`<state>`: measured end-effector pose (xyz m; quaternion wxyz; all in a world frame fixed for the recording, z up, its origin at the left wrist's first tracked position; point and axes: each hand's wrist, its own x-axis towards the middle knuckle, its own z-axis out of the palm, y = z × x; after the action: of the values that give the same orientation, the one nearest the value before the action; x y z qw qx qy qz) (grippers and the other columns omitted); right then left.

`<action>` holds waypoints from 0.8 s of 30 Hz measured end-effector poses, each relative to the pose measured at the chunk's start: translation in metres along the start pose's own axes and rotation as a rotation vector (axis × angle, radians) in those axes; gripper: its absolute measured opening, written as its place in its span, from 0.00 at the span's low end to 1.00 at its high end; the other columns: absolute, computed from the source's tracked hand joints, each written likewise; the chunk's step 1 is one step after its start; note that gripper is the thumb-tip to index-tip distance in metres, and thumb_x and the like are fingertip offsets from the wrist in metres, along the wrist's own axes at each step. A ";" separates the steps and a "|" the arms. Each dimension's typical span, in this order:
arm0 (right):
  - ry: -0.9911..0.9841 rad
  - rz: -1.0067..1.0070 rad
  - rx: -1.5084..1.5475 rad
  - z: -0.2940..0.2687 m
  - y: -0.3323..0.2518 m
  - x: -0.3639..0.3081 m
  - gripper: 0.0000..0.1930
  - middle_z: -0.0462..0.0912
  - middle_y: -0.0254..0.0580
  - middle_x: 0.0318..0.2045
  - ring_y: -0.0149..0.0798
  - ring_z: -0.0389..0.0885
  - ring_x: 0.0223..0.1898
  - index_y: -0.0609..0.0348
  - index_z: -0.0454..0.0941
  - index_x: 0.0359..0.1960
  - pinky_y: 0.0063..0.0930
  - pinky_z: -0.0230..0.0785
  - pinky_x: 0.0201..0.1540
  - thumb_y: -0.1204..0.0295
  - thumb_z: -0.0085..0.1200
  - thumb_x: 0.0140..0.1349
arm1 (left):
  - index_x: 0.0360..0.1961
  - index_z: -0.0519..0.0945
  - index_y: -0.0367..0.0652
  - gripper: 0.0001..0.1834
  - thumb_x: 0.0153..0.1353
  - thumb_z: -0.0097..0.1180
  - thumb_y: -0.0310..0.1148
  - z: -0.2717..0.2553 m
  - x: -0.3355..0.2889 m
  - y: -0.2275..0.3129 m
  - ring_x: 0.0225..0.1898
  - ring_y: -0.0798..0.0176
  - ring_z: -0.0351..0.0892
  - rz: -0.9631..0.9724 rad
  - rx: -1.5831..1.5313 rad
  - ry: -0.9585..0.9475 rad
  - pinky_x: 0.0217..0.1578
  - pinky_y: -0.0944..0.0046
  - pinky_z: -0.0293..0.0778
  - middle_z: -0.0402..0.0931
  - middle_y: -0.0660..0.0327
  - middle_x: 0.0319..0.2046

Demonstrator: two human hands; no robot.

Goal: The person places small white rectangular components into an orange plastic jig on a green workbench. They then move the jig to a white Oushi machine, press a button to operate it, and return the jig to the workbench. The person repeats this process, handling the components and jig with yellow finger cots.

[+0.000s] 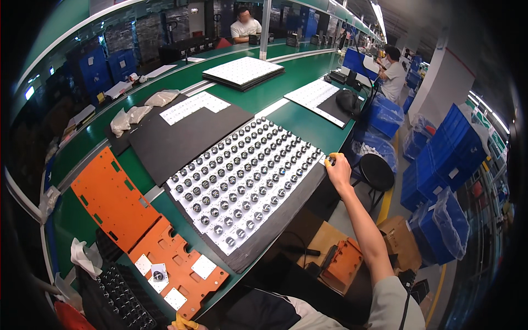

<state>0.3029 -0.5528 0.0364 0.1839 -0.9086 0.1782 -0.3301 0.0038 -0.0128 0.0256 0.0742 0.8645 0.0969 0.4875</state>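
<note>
My right hand [339, 169], with yellow coverings on its fingertips, is closed in a pinch at the far right corner of a white panel. Between the fingers shows a small white plate with a dark part [331, 160], mostly covered by them. Rows of black round parts [237, 159] stand on small white plates across that panel, which lies on a dark foam sheet [297, 206]. At the bottom edge, only yellow-covered fingers of my left hand [186, 323] show, beside an orange fixture [187, 269]. On the fixture sit several white plates, one bearing a black round part [159, 274].
A second orange board [113, 195] adjoins the fixture. Black trays of round parts [124, 297] stand at lower left. Dark sheets [181, 137] and a stack of white panels [242, 71] lie farther back. A black stool [377, 171] and blue crates [440, 159] stand right.
</note>
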 end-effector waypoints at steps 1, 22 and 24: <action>0.002 0.004 -0.008 0.001 -0.001 0.001 0.15 0.82 0.47 0.42 0.49 0.81 0.47 0.61 0.82 0.43 0.41 0.73 0.51 0.67 0.64 0.57 | 0.33 0.84 0.29 0.10 0.65 0.52 0.25 0.000 -0.001 -0.001 0.25 0.41 0.72 0.002 0.004 0.000 0.31 0.48 0.69 0.76 0.46 0.24; -0.125 -0.685 0.529 -0.049 -0.214 -0.154 0.17 0.80 0.48 0.43 0.51 0.78 0.43 0.59 0.82 0.46 0.40 0.72 0.45 0.74 0.66 0.54 | 0.33 0.81 0.30 0.13 0.66 0.49 0.30 0.007 -0.017 -0.011 0.29 0.37 0.67 -0.172 -0.075 -0.150 0.34 0.44 0.62 0.72 0.44 0.26; -0.253 -0.749 0.662 -0.056 -0.249 -0.186 0.15 0.80 0.46 0.38 0.48 0.80 0.36 0.59 0.83 0.44 0.37 0.73 0.37 0.74 0.67 0.54 | 0.33 0.82 0.31 0.14 0.66 0.49 0.32 -0.001 -0.009 -0.007 0.29 0.39 0.67 -0.245 -0.095 -0.178 0.33 0.48 0.61 0.73 0.46 0.27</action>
<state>0.1822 -0.2657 0.0890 0.3507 -0.8360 -0.2971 -0.2997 -0.0023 -0.0084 0.0167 0.1822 0.8817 0.1713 0.4001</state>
